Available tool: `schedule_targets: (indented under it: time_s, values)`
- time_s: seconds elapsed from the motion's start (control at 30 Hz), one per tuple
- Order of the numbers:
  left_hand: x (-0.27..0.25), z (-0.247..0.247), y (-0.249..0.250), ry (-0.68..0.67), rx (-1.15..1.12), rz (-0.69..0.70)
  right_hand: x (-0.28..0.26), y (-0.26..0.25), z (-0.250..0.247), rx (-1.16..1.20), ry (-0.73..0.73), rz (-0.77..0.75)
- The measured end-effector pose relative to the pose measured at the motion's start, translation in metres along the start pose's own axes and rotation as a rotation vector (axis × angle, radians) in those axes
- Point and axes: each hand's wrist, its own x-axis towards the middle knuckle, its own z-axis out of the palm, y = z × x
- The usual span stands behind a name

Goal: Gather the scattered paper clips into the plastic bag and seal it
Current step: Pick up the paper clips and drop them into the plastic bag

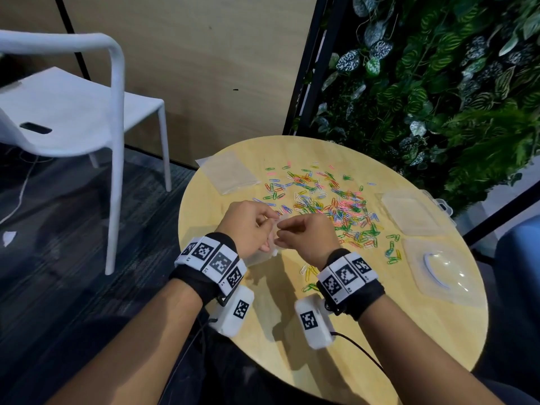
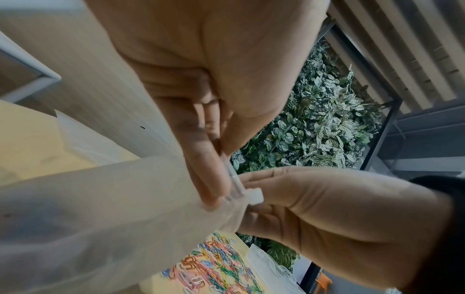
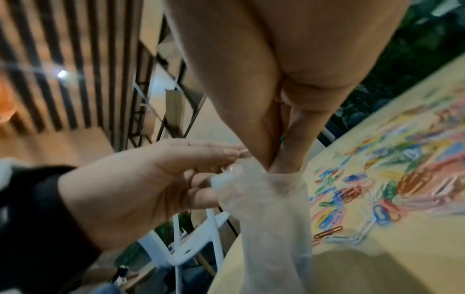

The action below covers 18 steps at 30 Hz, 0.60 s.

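A clear plastic bag (image 1: pixel 270 244) hangs between my two hands over the near side of the round table (image 1: pixel 380 331). My left hand (image 1: pixel 267 222) pinches the bag's top edge, as the left wrist view shows with the zip strip (image 2: pixel 232 177) between thumb and fingers. My right hand (image 1: pixel 282 230) pinches the same mouth from the other side, and the bag (image 3: pixel 271 218) droops below its fingertips (image 3: pixel 284 163). Several coloured paper clips (image 1: pixel 330 200) lie scattered across the table beyond my hands. What the bag holds is not visible.
A flat stack of spare clear bags (image 1: pixel 230 172) lies at the table's far left. Two clear plastic containers (image 1: pixel 412 213) (image 1: pixel 438 271) sit at the right edge. A white chair (image 1: pixel 73 112) stands to the left, a plant wall (image 1: pixel 438 83) behind.
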Motion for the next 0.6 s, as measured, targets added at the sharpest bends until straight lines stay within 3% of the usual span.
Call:
schedule_targets:
  time_s: [0.13, 0.23, 0.3, 0.37, 0.43, 0.53, 0.6]
  values:
    - [-0.001, 0.0, 0.001, -0.021, -0.023, 0.016, -0.006, -0.007, -0.002, -0.341, -0.046, -0.159]
    - [0.001, -0.002, -0.001, 0.001, -0.004, 0.032, -0.011, -0.01, -0.008, -0.166, -0.1, -0.163]
    - [0.001, -0.004, -0.002, 0.024, 0.01, 0.033, -0.015, -0.01, -0.017, -0.011, -0.047, -0.164]
    - [0.0, -0.007, -0.003, 0.05, 0.02, 0.029, -0.02, -0.004, -0.029, -0.019, 0.032, -0.163]
    - [0.0, -0.011, -0.004, 0.063, 0.019, 0.03, -0.024, 0.014, -0.044, -0.173, 0.055, -0.083]
    - [-0.001, -0.015, -0.004, 0.076, 0.024, 0.027, -0.032, 0.049, -0.062, -0.577, -0.054, 0.224]
    - [-0.002, -0.016, -0.003, 0.082, 0.024, 0.023, -0.04, 0.067, -0.063, -0.746, -0.113, 0.331]
